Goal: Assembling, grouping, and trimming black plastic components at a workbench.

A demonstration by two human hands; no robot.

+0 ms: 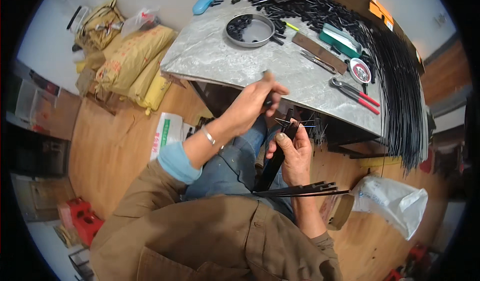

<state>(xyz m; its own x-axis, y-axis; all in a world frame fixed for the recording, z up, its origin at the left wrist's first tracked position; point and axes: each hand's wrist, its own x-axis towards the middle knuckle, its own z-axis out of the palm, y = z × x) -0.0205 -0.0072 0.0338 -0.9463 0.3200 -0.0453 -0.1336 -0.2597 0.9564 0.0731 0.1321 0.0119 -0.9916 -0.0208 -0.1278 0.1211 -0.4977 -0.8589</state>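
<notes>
- The right hand (296,153) has its grip closed around a flat black bar (276,156), thumb pressed on the bar's face. The bar slants down from this grip toward the person's lap.
- At the top of the bar, just above the right grip, thin black rods (300,125) fan out sideways like comb teeth.
- The left hand (255,106) sits just above and to the left of the right grip. Its fingers are pinched shut on a small dark piece (268,100), though exactly what this piece is cannot be told.
- A silver bracelet (209,136) circles the left wrist, with a light blue cuff (176,162) further down the arm.
- Below the right grip, a bundle of long black rods (300,189) lies across the lap, pointing right.
- Beyond both hands stands a grey tabletop (220,56). On it, well above the grips, sits a round metal pan (250,30) holding a few small black pieces.
- To the upper right of the grips, red-handled pliers (356,94) lie on the tabletop, near a small round tin (360,71) and a green box (341,40).
- A thick sheaf of long black rods (400,91) drapes over the tabletop's right edge.
- A white plastic bag (392,201) lies on the wooden floor to the right of the right grip.
- Yellow sacks (132,63) are piled on the floor far to the left.
</notes>
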